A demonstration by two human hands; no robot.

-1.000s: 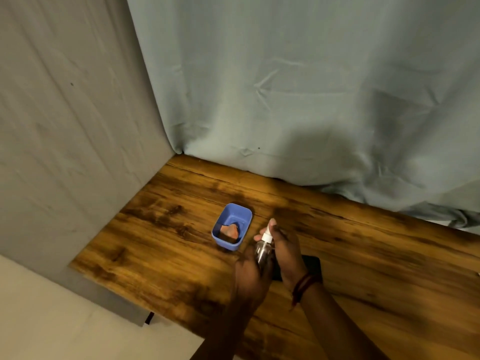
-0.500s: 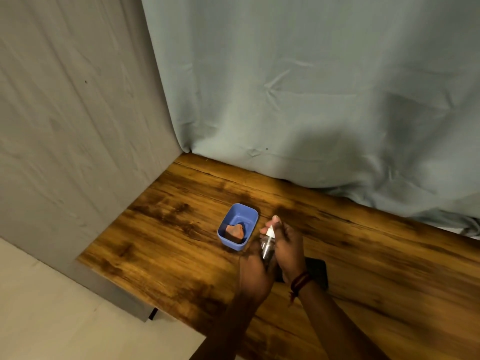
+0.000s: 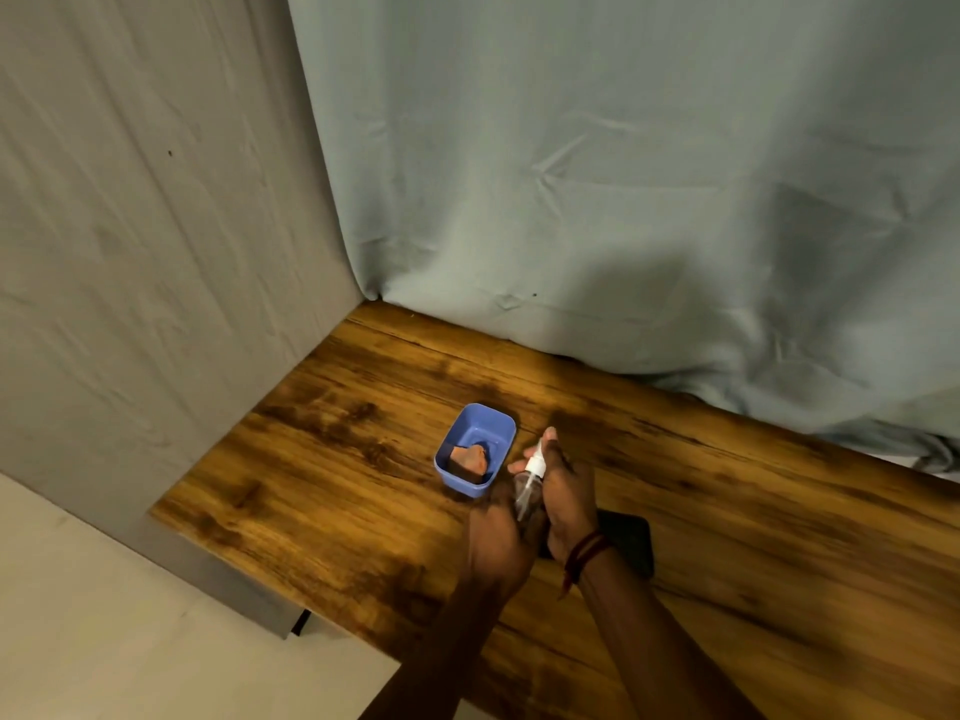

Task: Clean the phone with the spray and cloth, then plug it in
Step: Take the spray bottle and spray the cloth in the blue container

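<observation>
Bench: nothing on it has shifted in the last moment; tub, phone and both grips sit where they were.
Tub: blue, just left of the grips, with the cloth inside.
Phone: dark, flat on the bench, partly hidden under the right wrist. It looks not yet wiped, and I see no cable, so plugging in is still ahead.
Left grip: wrapped round the bottle's lower body.
Right grip: closed round its upper part, forefinger over the white nozzle.
Spray bottle: clear, held between tub and phone; spraying seems to be the step in hand.
Cloth: orange, untouched in the tub.
</observation>
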